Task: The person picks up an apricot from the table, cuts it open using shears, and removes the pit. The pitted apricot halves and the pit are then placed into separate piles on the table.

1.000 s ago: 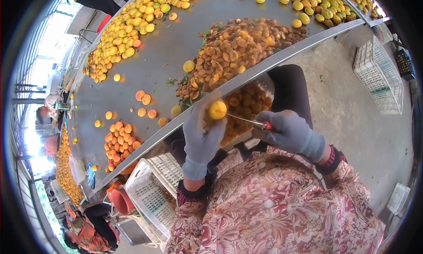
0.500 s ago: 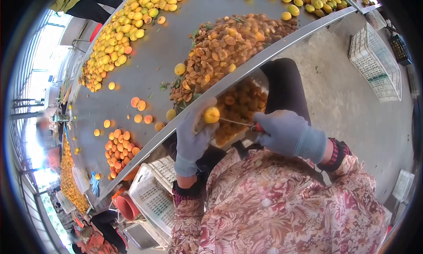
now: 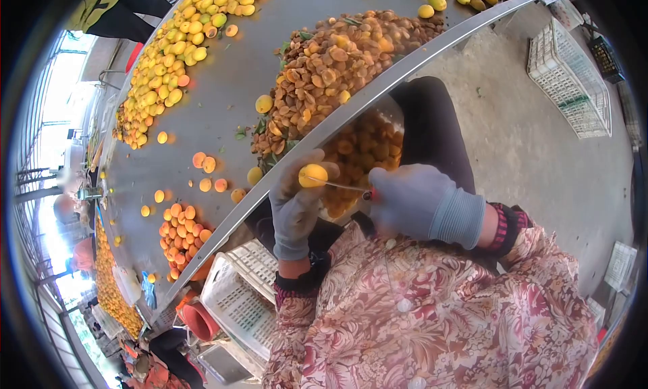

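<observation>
Between the fingertips of my gloved left hand (image 3: pixel 293 210) is a yellow apricot (image 3: pixel 312 175), held just off the table's metal edge. My gloved right hand (image 3: pixel 415 203) is wrapped round the red handle of a thin metal knife (image 3: pixel 345 186), whose narrow blade reaches across to the apricot, with its tip at the fruit. Below both hands, orange apricot pieces (image 3: pixel 368 146) fill a container at my lap, partly hidden by the hands and the table rim. A heap of brown apricot stones or pieces (image 3: pixel 334 68) lies on the tabletop beyond.
The grey metal table (image 3: pixel 229 125) carries yellow apricots (image 3: pixel 179 48) at the far left and a small orange apricot pile (image 3: pixel 183 234). White crates (image 3: pixel 236 294) and a red bucket (image 3: pixel 200 320) stand below at left. Another white crate (image 3: pixel 570 78) sits on the right floor.
My view has shifted slightly. The right hand and knife have come closer to the left hand, and the apricot is turned a little, with less blade showing.
</observation>
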Demonstrator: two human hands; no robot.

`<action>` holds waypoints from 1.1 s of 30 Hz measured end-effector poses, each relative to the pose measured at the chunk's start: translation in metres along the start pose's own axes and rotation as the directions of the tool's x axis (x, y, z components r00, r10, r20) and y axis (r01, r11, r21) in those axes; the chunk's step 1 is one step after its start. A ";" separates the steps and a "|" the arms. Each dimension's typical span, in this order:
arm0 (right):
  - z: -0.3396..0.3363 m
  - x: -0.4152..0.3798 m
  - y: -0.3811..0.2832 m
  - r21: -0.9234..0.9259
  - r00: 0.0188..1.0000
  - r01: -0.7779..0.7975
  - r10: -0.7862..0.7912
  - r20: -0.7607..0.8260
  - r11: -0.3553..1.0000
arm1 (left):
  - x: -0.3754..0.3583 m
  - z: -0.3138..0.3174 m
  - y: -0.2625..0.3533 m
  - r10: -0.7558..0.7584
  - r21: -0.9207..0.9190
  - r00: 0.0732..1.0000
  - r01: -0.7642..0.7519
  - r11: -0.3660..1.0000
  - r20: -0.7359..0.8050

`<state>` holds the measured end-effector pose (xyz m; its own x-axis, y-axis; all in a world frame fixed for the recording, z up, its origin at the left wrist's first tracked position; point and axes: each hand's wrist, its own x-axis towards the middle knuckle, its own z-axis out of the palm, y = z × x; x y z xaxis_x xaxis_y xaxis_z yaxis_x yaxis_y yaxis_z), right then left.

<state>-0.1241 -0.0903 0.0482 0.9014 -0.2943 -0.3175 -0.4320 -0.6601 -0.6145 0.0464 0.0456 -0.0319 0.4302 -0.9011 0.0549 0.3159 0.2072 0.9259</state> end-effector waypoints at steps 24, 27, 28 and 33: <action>0.029 0.033 0.008 0.378 0.984 -0.180 0.164 0.075 0.908 | 0.017 0.046 -0.020 -0.075 -0.595 0.997 0.041 0.803 -0.033; 0.021 0.031 0.009 0.378 0.980 -0.186 0.144 0.136 0.907 | 0.016 0.030 -0.016 -0.144 -0.501 0.987 0.093 0.860 -0.064; 0.017 0.029 0.009 0.357 0.976 -0.185 0.129 0.176 0.916 | 0.017 0.024 -0.019 -0.163 -0.478 0.985 0.119 0.870 -0.051; 0.012 0.027 0.001 0.459 0.953 -0.282 0.192 0.235 0.842 | 0.021 0.030 -0.034 -0.098 -0.593 0.995 0.064 0.803 -0.025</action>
<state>-0.1004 -0.0911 0.0300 0.7695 -0.2447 -0.5899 -0.6316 -0.1554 -0.7595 0.0190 0.0082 -0.0514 0.4181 -0.9073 -0.0457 0.7827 0.3342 0.5251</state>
